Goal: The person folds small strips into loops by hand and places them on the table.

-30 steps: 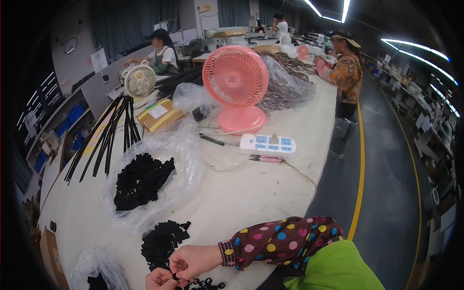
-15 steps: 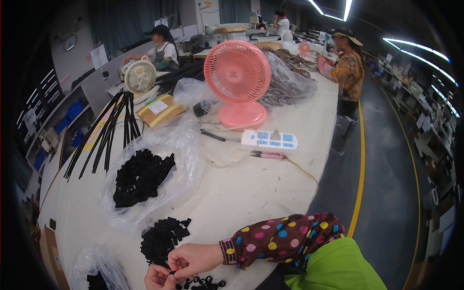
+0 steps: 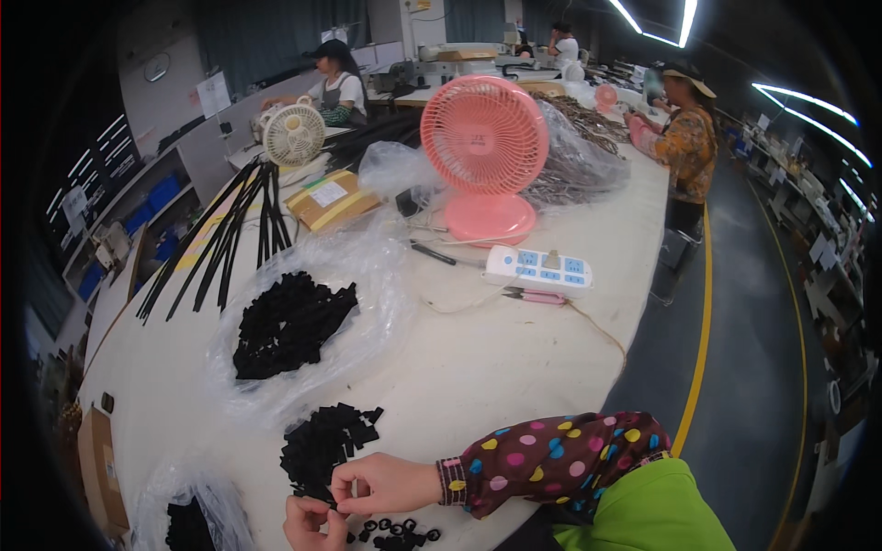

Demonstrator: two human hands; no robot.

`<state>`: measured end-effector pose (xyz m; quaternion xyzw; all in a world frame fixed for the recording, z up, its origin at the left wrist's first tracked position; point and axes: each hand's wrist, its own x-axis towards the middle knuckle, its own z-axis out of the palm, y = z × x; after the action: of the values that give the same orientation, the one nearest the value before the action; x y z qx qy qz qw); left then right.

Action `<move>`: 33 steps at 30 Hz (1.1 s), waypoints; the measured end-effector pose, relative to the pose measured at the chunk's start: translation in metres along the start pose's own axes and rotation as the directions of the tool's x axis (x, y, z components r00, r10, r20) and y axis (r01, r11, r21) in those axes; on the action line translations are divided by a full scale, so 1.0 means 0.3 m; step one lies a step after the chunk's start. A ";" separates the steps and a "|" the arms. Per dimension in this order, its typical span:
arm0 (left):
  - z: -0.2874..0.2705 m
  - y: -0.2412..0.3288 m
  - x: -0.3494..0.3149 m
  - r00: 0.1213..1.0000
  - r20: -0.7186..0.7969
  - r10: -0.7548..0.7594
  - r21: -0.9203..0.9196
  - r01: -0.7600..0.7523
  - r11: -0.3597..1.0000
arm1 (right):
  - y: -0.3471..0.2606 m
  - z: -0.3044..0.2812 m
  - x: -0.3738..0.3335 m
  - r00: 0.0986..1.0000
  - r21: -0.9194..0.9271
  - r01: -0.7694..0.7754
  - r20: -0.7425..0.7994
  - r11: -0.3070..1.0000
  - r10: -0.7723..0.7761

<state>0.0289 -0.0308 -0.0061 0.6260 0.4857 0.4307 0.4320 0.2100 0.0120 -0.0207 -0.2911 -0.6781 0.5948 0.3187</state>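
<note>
Low in the view, my left hand [image 3: 312, 525] and my right hand [image 3: 390, 483] meet with pinched fingertips. Between them is a small black strip piece [image 3: 333, 504], mostly hidden by the fingers. Just beyond my hands lies a loose pile of short black strip pieces [image 3: 329, 445]. Beside my right hand, toward the table's near edge, are several small black loops [image 3: 397, 529], partly cut off by the frame. A clear plastic bag [image 3: 377, 317] spreads open farther off, with a heap of similar black pieces [image 3: 292, 323] in it.
Another plastic bag [image 3: 216, 500] with black contents sits at left. Beyond are long black strips [image 3: 220, 241], a cardboard packet [image 3: 333, 199], a pink fan [image 3: 484, 138], a white fan [image 3: 294, 135], a power strip [image 3: 540, 267] and pink-handled snips [image 3: 537, 297]. Co-workers sit farther along.
The whole scene has shifted a little to the right in view. My hands stay together; the right fingertips sit slightly higher against the left ones.
</note>
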 end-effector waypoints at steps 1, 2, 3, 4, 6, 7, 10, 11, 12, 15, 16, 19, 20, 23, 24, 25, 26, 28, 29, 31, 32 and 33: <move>0.002 -0.014 0.002 0.999 -0.034 -0.003 0.011 0.003 1.000 | 0.014 0.000 -0.001 1.000 0.072 -0.008 -0.025 0.997 0.010; 0.000 -0.040 0.007 0.999 -0.013 0.045 0.033 -0.045 0.998 | 0.028 0.003 0.002 1.000 0.115 0.006 -0.031 0.993 -0.003; 0.000 -0.053 0.014 0.995 0.017 0.095 0.050 -0.096 0.994 | 0.023 0.002 -0.001 0.999 0.161 -0.011 -0.036 0.987 0.017; 0.000 -0.053 0.007 0.994 0.032 0.106 0.065 -0.108 0.992 | 0.013 0.004 -0.010 0.999 0.188 -0.027 -0.025 0.982 0.032; 0.009 -0.052 0.008 0.984 0.081 0.159 0.123 -0.169 0.978 | 0.002 -0.005 -0.019 1.000 0.205 -0.031 0.003 0.978 0.031; 0.008 -0.058 0.005 0.978 0.058 0.202 0.169 -0.209 0.963 | 0.002 -0.004 -0.022 0.998 0.219 -0.059 0.014 0.974 0.058; -0.009 -0.060 0.004 0.946 0.089 0.312 0.310 -0.324 0.894 | 0.004 0.006 -0.014 0.996 0.238 -0.088 0.045 0.967 0.080; -0.010 -0.061 0.002 0.923 0.091 0.373 0.333 -0.382 0.862 | 0.006 0.012 -0.016 0.995 0.248 -0.094 0.058 0.964 0.082; -0.010 -0.063 0.000 0.897 0.097 0.432 0.352 -0.437 0.828 | 0.008 0.014 -0.019 0.994 0.259 -0.102 0.070 0.961 0.087; -0.017 -0.051 0.002 0.916 0.116 0.383 0.290 -0.400 0.869 | -0.003 0.009 -0.013 0.996 0.095 -0.048 0.073 0.994 0.042; -0.018 -0.049 0.002 0.919 0.113 0.377 0.292 -0.393 0.872 | -0.006 0.005 -0.011 0.996 0.099 -0.052 0.079 0.994 0.044; -0.014 -0.054 0.007 0.980 0.113 0.162 0.062 -0.169 0.984 | -0.009 -0.006 -0.009 0.997 0.035 -0.050 0.064 0.998 0.047; -0.012 -0.060 0.010 0.981 0.140 0.134 0.043 -0.141 0.989 | -0.004 -0.009 -0.010 0.995 0.052 -0.081 0.070 0.995 0.077; -0.012 -0.057 0.012 0.976 0.182 0.122 0.086 -0.139 0.987 | 0.015 -0.011 -0.006 0.992 0.088 -0.107 0.079 0.990 0.100; -0.012 -0.055 0.010 0.970 0.199 0.136 0.148 -0.167 0.975 | 0.022 -0.012 -0.005 0.992 0.108 -0.102 0.081 0.989 0.094; -0.011 -0.057 0.011 0.971 0.198 0.137 0.147 -0.168 0.975 | 0.024 -0.017 -0.004 0.992 0.106 -0.102 0.081 0.989 0.094; -0.010 -0.060 0.013 0.968 0.216 0.129 0.177 -0.169 0.970 | 0.023 -0.024 -0.004 0.996 0.011 -0.066 0.066 0.998 0.065; -0.006 -0.057 0.014 0.965 0.232 0.124 0.205 -0.173 0.963 | 0.009 -0.043 -0.005 0.998 -0.089 -0.028 0.053 0.996 0.033; -0.001 -0.051 0.013 0.967 0.235 0.100 0.163 -0.141 0.976 | -0.003 -0.056 -0.005 0.999 -0.152 -0.017 0.042 0.988 0.023; -0.001 -0.044 0.014 0.969 0.235 0.076 0.121 -0.107 0.987 | -0.026 -0.082 -0.007 0.999 -0.216 -0.004 0.036 0.976 0.012; 0.001 -0.040 0.017 0.974 0.210 0.088 0.117 -0.115 0.986 | -0.038 -0.100 -0.012 1.000 -0.346 -0.005 0.007 0.938 0.008; 0.002 -0.036 0.020 0.978 0.184 0.099 0.114 -0.121 0.986 | -0.045 -0.111 -0.018 1.000 -0.469 -0.009 -0.019 0.883 0.000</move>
<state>0.0279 -0.0233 -0.0159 0.7138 0.4357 0.3652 0.4090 0.2389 0.0268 -0.0049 -0.3665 -0.7981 0.4112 0.2440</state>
